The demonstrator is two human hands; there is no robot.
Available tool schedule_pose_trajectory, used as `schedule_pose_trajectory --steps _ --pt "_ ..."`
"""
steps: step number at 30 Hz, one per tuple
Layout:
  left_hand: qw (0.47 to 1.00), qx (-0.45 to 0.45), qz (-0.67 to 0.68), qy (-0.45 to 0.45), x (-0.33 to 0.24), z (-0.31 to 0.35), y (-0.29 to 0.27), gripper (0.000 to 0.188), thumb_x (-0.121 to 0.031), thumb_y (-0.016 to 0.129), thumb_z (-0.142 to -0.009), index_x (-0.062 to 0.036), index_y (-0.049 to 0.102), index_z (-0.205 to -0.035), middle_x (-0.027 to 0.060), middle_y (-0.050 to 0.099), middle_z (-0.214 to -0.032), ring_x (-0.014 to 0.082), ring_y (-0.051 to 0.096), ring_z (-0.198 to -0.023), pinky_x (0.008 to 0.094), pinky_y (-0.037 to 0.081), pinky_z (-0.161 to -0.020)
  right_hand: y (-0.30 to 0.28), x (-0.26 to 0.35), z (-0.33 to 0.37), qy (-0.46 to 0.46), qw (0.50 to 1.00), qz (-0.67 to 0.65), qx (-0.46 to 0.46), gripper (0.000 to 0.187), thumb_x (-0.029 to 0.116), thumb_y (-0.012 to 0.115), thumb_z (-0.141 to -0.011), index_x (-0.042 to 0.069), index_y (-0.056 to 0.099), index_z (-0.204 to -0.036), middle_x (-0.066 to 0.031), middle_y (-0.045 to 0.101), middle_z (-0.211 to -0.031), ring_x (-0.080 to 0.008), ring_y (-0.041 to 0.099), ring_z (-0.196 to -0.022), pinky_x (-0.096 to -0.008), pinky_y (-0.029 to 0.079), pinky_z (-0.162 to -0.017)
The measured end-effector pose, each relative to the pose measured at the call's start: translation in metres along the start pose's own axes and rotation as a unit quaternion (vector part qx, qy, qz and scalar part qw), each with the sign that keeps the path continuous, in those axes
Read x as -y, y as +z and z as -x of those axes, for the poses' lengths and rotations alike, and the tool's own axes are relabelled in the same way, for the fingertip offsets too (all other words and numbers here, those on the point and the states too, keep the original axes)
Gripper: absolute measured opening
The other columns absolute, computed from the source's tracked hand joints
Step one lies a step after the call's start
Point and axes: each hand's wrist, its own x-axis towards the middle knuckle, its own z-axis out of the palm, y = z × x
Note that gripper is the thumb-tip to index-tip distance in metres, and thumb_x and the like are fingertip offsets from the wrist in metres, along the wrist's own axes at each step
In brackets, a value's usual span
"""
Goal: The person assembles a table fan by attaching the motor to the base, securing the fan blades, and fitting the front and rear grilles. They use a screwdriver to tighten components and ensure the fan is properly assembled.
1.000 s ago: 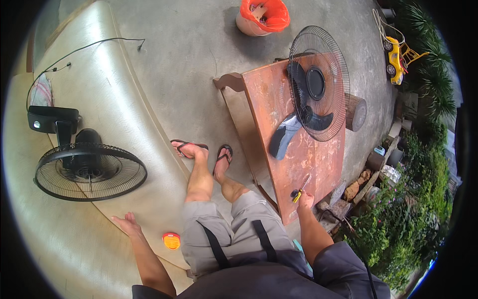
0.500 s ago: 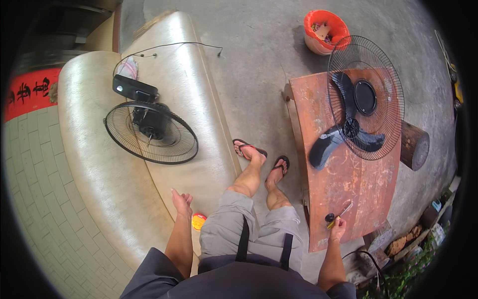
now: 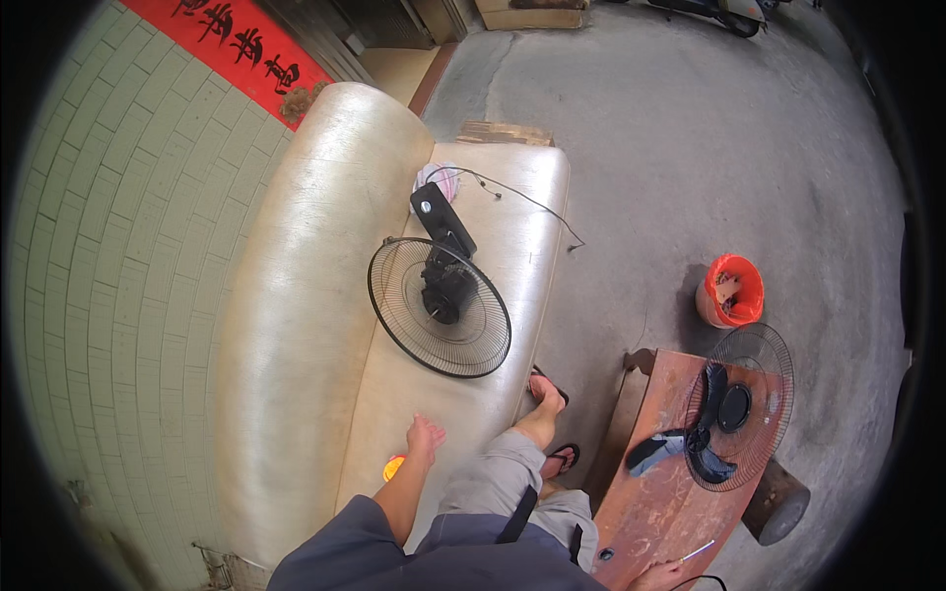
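My left hand [image 3: 424,436] hovers over the sofa seat, loosely open with fingers slightly bent and nothing in it. Beyond it, a black fan motor unit [image 3: 445,295] lies on the sofa with its rear wire guard [image 3: 473,366] attached. At the lower edge, my right hand [image 3: 658,576] is partly cut off at the table's near end, closed round the handle end of a screwdriver [image 3: 701,550]. A small black knob [image 3: 606,555] sits on the wood near it. Farther along the table, the front fan guard [image 3: 778,414] rests over dark three-bladed fan blades [image 3: 658,451].
The cream sofa [image 3: 296,295] runs along a tiled wall [image 3: 108,325]. On it are a cloth [image 3: 443,180], a power cord [image 3: 532,197] and a yellow-orange round item [image 3: 393,467]. An orange-lined bin [image 3: 754,295] stands beyond the wooden table [image 3: 650,522]; a log [image 3: 778,507] is beside it.
My view has swung left and up, so the sofa and table sit farther right and lower. My right hand has slid to the frame's lower edge, still with the screwdriver.
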Motion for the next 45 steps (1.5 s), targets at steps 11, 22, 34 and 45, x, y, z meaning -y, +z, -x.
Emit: schedule_pose_trajectory --steps 11,22,34,45 --pt "0.995 -0.03 0.093 0.019 -0.069 -0.019 -0.055 0.027 -0.028 0.057 -0.096 -0.0022 0.059 -0.105 0.0101 0.064 -0.089 0.0201 0.064 -0.078 0.0337 0.055 -0.071 0.26 0.339 0.107 -0.157 0.88 -0.183 0.408 0.017 0.025 0.053 -0.101 0.011 0.051 -0.092 0.0036 0.052 -0.075 -0.0013 0.039 -0.052 -0.0184 0.03 -0.044" --pt "0.988 -0.011 0.116 0.101 -0.18 -0.009 -0.024 0.033 -0.035 0.051 -0.098 -0.0049 0.058 -0.111 0.0043 0.058 -0.083 0.014 0.056 -0.069 0.0287 0.049 -0.065 0.368 0.667 0.348 -0.123 0.7 -0.29 0.64 0.026 0.019 0.061 -0.095 0.005 0.061 -0.116 -0.0015 0.064 -0.094 -0.0083 0.055 -0.071 -0.025 0.048 -0.064" --pt "0.954 0.067 0.287 0.063 -0.175 -0.038 -0.006 0.021 -0.023 0.063 -0.092 -0.0022 0.062 -0.094 0.0105 0.061 -0.081 0.0231 0.059 -0.073 0.0383 0.052 -0.065 0.355 0.83 0.42 -0.412 0.629 -0.144 0.643 0.026 0.024 0.073 -0.088 0.001 0.061 -0.093 -0.0002 0.058 -0.072 -0.0087 0.053 -0.065 -0.0264 0.048 -0.061" --pt "0.939 -0.122 0.317 0.045 -0.259 0.017 0.021 0.026 -0.029 0.057 -0.097 -0.0033 0.06 -0.101 0.0053 0.062 -0.08 0.0148 0.06 -0.066 0.0288 0.052 -0.061 0.411 1.062 0.498 -0.369 0.543 -0.117 0.745 0.036 0.041 0.046 -0.104 0.009 0.059 -0.114 -0.0038 0.067 -0.085 -0.0008 0.041 -0.05 -0.0159 0.036 -0.045"
